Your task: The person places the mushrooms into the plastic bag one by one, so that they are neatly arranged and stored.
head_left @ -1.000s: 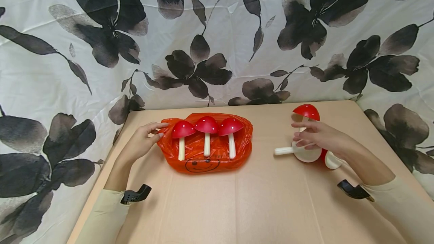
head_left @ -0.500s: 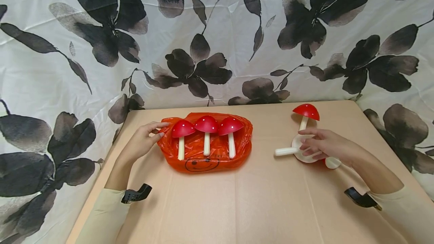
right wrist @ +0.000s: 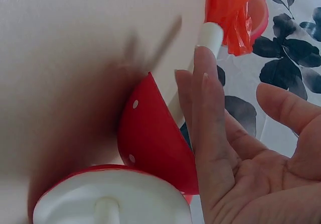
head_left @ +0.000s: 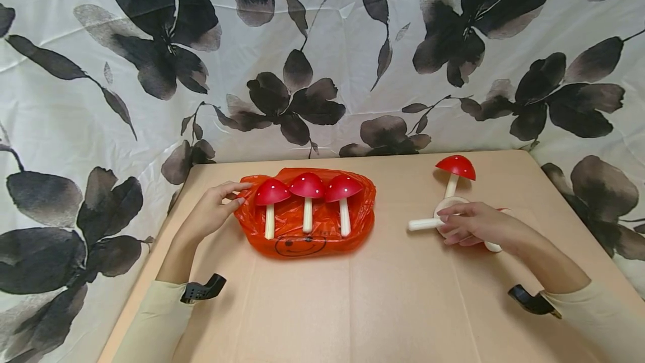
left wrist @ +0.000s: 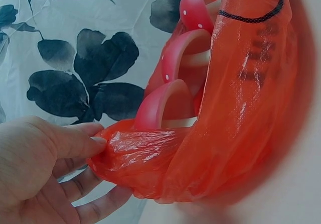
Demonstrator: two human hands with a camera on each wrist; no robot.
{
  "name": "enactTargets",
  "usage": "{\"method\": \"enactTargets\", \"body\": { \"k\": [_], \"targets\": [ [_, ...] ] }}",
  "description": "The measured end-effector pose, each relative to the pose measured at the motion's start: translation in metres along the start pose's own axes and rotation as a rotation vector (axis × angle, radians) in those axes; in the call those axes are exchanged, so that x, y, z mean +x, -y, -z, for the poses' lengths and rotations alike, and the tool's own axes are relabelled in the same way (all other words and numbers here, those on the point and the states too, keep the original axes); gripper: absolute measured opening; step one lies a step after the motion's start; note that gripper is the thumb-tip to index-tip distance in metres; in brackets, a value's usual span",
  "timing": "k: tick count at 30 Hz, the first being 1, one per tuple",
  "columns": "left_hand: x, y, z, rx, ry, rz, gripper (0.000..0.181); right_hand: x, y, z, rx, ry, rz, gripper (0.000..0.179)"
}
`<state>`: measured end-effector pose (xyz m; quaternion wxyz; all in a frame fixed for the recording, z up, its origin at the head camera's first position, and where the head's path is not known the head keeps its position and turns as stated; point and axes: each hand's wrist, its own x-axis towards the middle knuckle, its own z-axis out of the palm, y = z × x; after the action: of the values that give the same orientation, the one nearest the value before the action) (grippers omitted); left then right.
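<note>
My left hand [head_left: 211, 212] pinches the left edge of a red-orange plastic bag [head_left: 364, 214] with a smiley face printed on it. Three toy mushrooms with white-dotted red caps, such as the middle mushroom [head_left: 307, 185], lie in the bag's mouth, stems toward me. On the right, my right hand [head_left: 481, 226] hovers over or touches a mushroom whose white stem [head_left: 422, 224] points left; its fingers look straight in the right wrist view, thumb apart. A red-capped mushroom [head_left: 456, 167] lies just behind. Another mushroom [right wrist: 110, 194] shows its white underside, partly hidden by the hand in the head view.
The light wooden table [head_left: 302, 312] carries everything. A white cloth [head_left: 363, 71] with dark printed flowers hangs behind and along both sides. Both wrists wear black straps; the right strap [head_left: 533, 298] sits just below the hand.
My right hand has drawn down toward me, away from the rear mushroom, uncovering its stem. My left hand and the bag have stayed in place.
</note>
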<state>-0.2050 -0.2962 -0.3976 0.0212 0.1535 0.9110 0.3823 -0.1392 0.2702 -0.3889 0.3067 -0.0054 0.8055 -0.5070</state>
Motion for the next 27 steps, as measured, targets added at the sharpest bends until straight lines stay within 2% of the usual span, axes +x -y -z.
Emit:
{"method": "enactTargets", "body": {
  "k": [5, 11, 19, 27],
  "targets": [
    [0.0, 0.001, 0.0, -0.003, 0.001, 0.003, 0.037, 0.004, 0.0, -0.004, 0.001, -0.013, -0.004, 0.054],
    [0.0, 0.001, 0.001, -0.006, 0.001, 0.002, 0.036, 0.005, 0.0, -0.008, 0.022, 0.007, -0.008, 0.057],
    [0.001, 0.002, 0.002, -0.009, 0.005, -0.003, 0.036, 0.005, 0.002, -0.011, 0.051, 0.031, -0.014, 0.05],
    [0.001, 0.002, 0.002, -0.009, 0.011, -0.003, 0.036, 0.007, 0.007, -0.007, -0.017, 0.036, 0.034, 0.043]
  ]
}}
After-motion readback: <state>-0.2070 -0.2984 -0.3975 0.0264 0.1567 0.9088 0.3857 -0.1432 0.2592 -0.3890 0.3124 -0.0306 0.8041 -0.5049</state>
